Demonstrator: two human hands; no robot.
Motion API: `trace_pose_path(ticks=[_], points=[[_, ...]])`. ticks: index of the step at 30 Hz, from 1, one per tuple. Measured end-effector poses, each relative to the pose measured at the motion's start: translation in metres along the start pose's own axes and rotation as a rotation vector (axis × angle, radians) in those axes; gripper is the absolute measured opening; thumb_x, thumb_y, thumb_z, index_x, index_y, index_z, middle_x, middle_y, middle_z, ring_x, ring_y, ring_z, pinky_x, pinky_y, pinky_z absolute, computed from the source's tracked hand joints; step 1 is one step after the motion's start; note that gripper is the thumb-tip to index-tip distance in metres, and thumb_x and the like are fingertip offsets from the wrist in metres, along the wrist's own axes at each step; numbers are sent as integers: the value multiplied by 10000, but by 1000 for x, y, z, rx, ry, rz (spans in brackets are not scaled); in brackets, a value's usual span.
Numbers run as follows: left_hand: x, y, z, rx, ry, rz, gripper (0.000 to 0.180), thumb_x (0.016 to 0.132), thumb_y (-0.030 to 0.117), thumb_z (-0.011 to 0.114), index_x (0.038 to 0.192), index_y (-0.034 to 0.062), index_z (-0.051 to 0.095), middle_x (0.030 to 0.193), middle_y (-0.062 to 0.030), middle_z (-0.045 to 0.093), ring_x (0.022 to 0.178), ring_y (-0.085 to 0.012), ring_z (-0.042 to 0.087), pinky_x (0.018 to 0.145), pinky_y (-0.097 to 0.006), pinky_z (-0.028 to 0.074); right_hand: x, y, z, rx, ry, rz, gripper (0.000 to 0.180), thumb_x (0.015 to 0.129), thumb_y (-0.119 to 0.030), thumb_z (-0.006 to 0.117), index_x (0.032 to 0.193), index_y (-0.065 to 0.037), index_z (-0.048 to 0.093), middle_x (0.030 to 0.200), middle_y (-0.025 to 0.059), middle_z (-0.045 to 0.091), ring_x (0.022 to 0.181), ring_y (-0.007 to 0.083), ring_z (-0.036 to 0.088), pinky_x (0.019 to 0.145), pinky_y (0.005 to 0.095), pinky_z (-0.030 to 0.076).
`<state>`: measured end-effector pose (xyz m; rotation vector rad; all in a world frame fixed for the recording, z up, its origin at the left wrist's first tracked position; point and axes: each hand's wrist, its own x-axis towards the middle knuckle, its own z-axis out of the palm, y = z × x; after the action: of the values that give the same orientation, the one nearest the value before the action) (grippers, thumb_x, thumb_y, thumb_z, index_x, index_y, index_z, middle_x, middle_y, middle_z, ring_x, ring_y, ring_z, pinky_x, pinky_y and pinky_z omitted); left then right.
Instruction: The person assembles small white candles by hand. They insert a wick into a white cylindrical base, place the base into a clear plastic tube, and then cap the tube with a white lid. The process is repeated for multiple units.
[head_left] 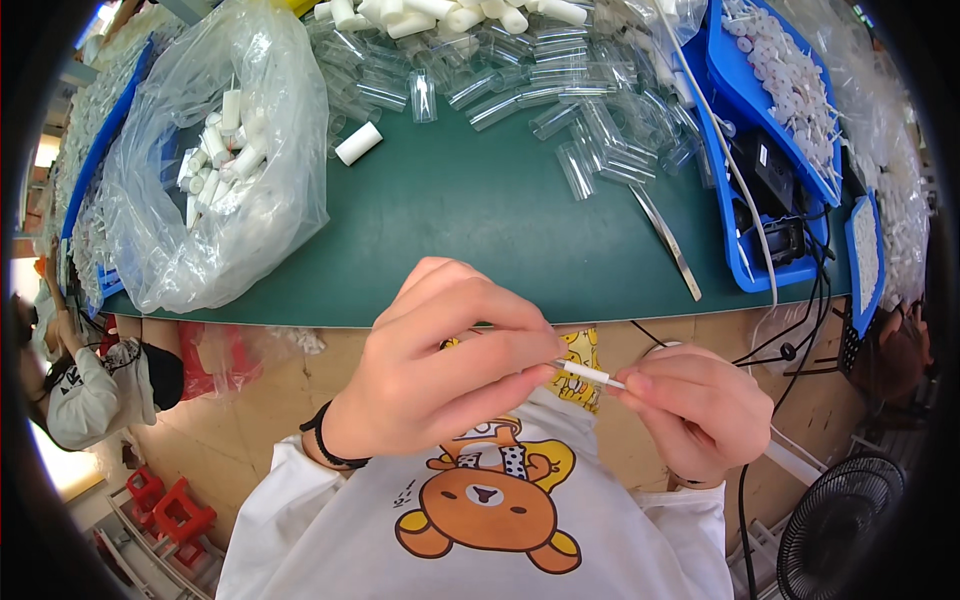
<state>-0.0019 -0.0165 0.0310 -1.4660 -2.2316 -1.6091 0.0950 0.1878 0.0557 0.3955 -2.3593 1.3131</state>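
White slim tube (588, 373), greyish ends (614, 384), perhaps metal, pinched by left grip (445, 360) and right grip (700, 408)

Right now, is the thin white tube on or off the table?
Off: the thin white tube is held between the left hand and right hand, short of the table's near edge.

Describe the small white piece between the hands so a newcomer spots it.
Start at the green table and drop past its near edge to the left hand and right hand. Between them spans a slim white sleeve, with a thinner greyish end at the right hand. It is far slimmer than the white cylinders on the table.
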Motion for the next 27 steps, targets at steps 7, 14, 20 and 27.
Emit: trace_pose_path(ticks=[7,14,20,27], points=[[-1,-1,0,-62,-24,-23,215,673,-5,690,871,63,638,888,-40,632,735,-176,558,663,-314,396,-1,5,-4,92,-31,20,241,634,78,718,866,36,664,770,134,666,653,243,655,591,312,537],[-1,0,5,-3,6,-33,209,687,-23,684,880,43,638,903,-61,623,725,-176,561,683,-324,391,-5,7,8,-75,54,-132,235,625,85,699,855,68,652,748,153,656,655,246,656,581,326,547],[-2,3,4,68,-5,-24,203,683,-7,689,871,52,641,885,-56,625,723,-178,555,702,-332,388,-4,4,10,-116,52,-161,223,631,80,706,846,70,648,751,152,654,656,244,658,572,328,557],[-1,7,6,174,60,71,194,661,26,706,834,88,643,864,-31,629,711,-176,541,767,-382,386,-13,-9,12,18,108,114,213,649,84,723,847,56,649,763,145,662,645,239,653,583,284,535]])
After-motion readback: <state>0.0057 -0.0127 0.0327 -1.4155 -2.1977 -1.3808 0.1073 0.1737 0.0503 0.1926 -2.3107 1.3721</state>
